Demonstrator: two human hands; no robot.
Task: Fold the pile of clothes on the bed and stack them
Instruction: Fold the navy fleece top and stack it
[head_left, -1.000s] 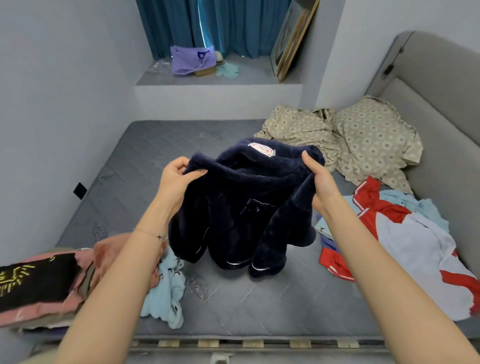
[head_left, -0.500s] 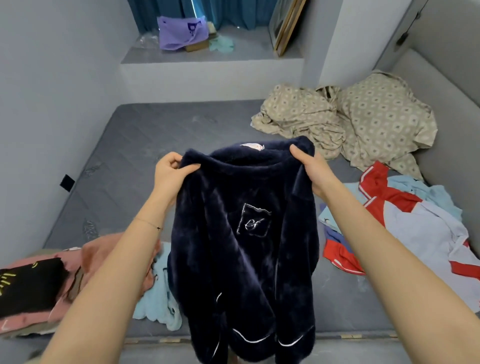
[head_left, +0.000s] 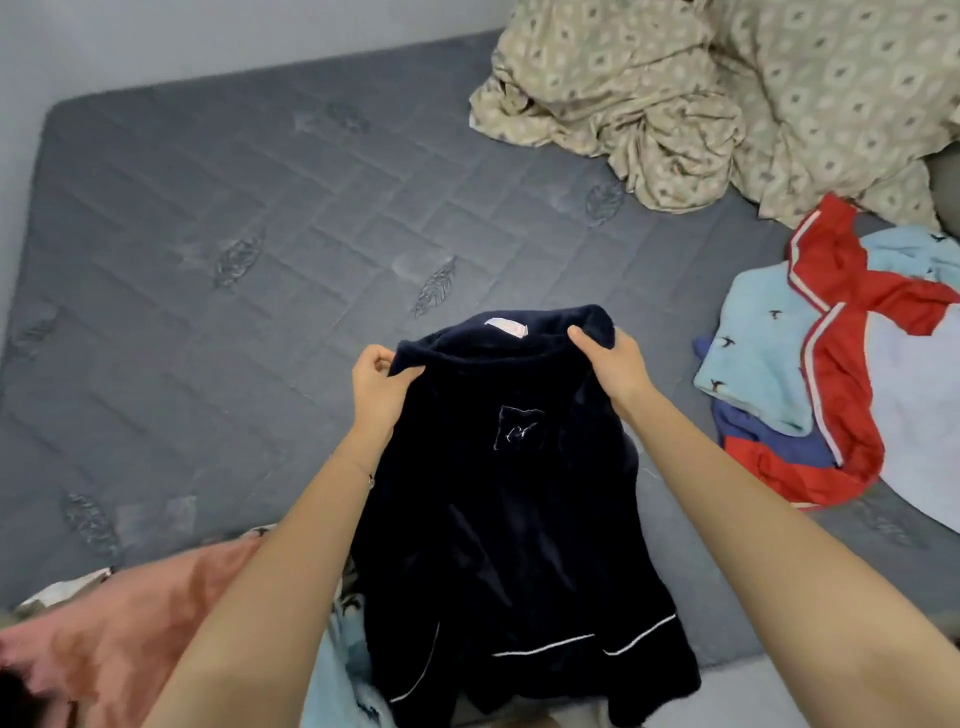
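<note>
A dark navy fleece top (head_left: 509, 519) with white piping and a small chest pocket hangs in front of me above the grey mattress (head_left: 208, 234). My left hand (head_left: 376, 387) grips its left shoulder and my right hand (head_left: 610, 364) grips its right shoulder, holding it spread by the collar. A heap of unfolded clothes, red, light blue and white (head_left: 852, 364), lies at the right. At the lower left lie a pink garment (head_left: 130, 623) and a light blue piece (head_left: 337, 675), partly hidden by my left arm.
A crumpled beige patterned bedding heap (head_left: 701, 88) fills the far right corner of the mattress. A grey wall (head_left: 156, 41) runs along the far side. The mattress front edge lies under the hanging top.
The navy top has dropped open from a bunched state to hang full length, and my hands have lowered it toward the mattress. My head has tilted down, so the window ledge has left the view.
</note>
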